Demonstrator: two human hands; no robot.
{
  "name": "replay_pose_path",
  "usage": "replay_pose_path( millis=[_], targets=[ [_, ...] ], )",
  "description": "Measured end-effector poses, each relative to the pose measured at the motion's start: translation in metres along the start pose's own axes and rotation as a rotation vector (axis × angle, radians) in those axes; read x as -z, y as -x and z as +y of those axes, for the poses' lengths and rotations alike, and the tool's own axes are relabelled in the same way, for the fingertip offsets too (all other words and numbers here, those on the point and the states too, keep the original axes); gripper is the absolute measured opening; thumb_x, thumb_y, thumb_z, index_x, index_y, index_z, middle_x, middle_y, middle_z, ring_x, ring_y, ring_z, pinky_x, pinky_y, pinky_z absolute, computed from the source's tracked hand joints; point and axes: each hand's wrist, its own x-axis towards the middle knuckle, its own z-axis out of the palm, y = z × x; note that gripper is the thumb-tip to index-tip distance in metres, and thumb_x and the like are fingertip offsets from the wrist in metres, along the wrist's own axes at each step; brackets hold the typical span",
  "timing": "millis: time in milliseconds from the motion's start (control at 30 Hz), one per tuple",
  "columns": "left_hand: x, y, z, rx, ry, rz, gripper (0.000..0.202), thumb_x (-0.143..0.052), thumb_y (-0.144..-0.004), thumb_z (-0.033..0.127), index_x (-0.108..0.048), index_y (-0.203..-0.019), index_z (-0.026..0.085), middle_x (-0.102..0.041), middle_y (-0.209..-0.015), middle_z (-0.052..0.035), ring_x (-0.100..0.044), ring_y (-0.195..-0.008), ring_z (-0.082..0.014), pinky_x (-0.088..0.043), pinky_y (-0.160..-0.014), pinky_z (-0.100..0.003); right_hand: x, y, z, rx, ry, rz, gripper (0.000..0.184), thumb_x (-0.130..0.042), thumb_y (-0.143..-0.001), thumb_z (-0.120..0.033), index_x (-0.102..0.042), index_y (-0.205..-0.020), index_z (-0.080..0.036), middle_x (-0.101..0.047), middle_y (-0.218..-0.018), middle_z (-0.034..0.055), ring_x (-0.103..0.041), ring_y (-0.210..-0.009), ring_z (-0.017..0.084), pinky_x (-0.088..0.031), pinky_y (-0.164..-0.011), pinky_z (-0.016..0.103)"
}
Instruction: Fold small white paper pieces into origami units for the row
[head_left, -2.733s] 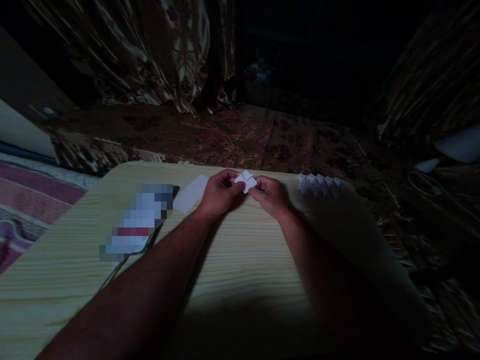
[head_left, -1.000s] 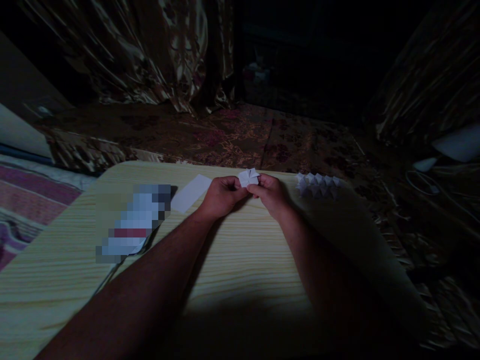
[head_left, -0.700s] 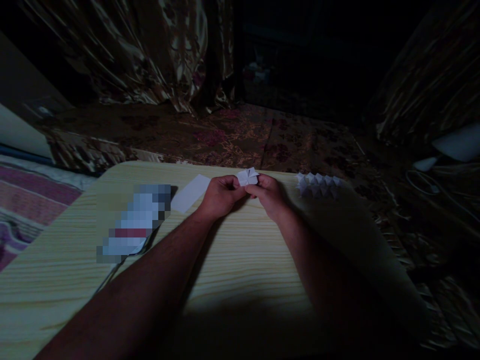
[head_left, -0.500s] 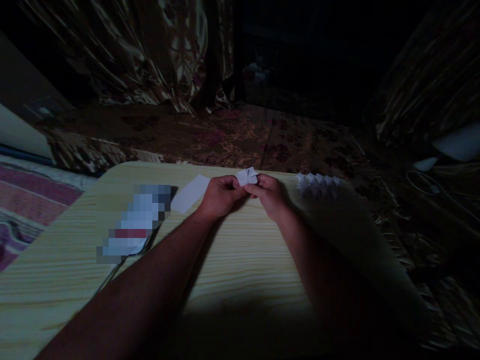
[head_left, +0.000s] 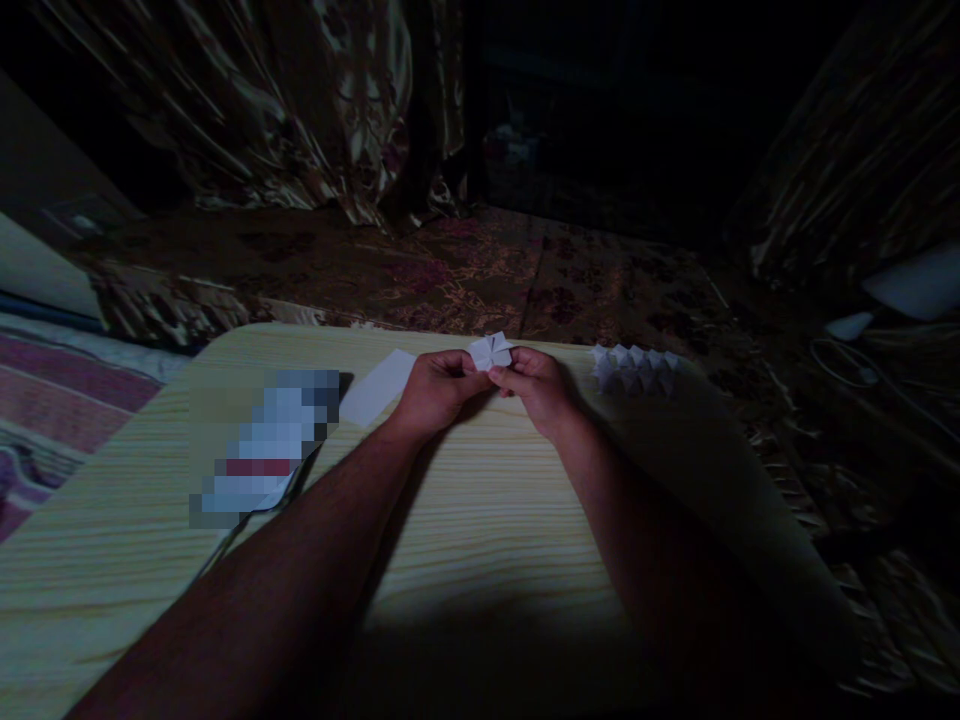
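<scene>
Near the far edge of the wooden table, a small white folded paper (head_left: 491, 351) with pointed flaps is held up between both hands. My left hand (head_left: 437, 390) pinches its left side, thumb and fingers closed. My right hand (head_left: 538, 387) grips the right and lower side, with the thumb across the front. Fingers behind the paper are hidden. Just left of my left hand lies a flat white sheet of paper (head_left: 377, 388). Several white folded paper pieces (head_left: 634, 370) stand in rows to the right of my right hand.
A pixelated object (head_left: 266, 450) with a cable lies on the left of the table (head_left: 495, 520). Beyond the far edge is a patterned brown cloth surface (head_left: 450, 265) with curtains (head_left: 360, 110) hanging behind. A white cable (head_left: 844, 360) and a pale lamp-like shape are at right.
The folded paper has shifted very slightly left, and its flaps look a little more spread. Both hands keep their hold on it.
</scene>
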Motion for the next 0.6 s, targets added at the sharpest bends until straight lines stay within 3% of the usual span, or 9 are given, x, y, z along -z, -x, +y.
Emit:
replay_pose_path(
  millis=[333,600],
  targets=[
    [-0.001,-0.001,-0.003,-0.075,-0.040,0.017,0.030,-0.075,-0.066,0.038,-0.058,-0.063,0.014,-0.058,-0.062,0.0005,-0.048,-0.054,-0.0088,-0.036,-0.052,-0.021,-0.007,0.000,-0.001,-0.037,0.003,0.049,0.025,-0.066,-0.065,-0.025,-0.063,-0.088,-0.017,-0.065,-0.078,-0.0004,-0.052,-0.062,0.010,-0.039,-0.051,0.021],
    [-0.002,0.000,-0.005,-0.099,-0.065,0.047,0.030,-0.075,-0.067,0.038,-0.059,-0.064,0.013,-0.059,-0.062,0.0001,-0.048,-0.055,-0.0085,-0.035,-0.052,-0.021,-0.017,0.004,-0.003,-0.084,-0.081,0.101,0.022,-0.068,-0.064,-0.024,-0.061,-0.083,-0.016,-0.063,-0.073,-0.0015,-0.051,-0.058,0.009,-0.040,-0.050,0.021]
  ],
)
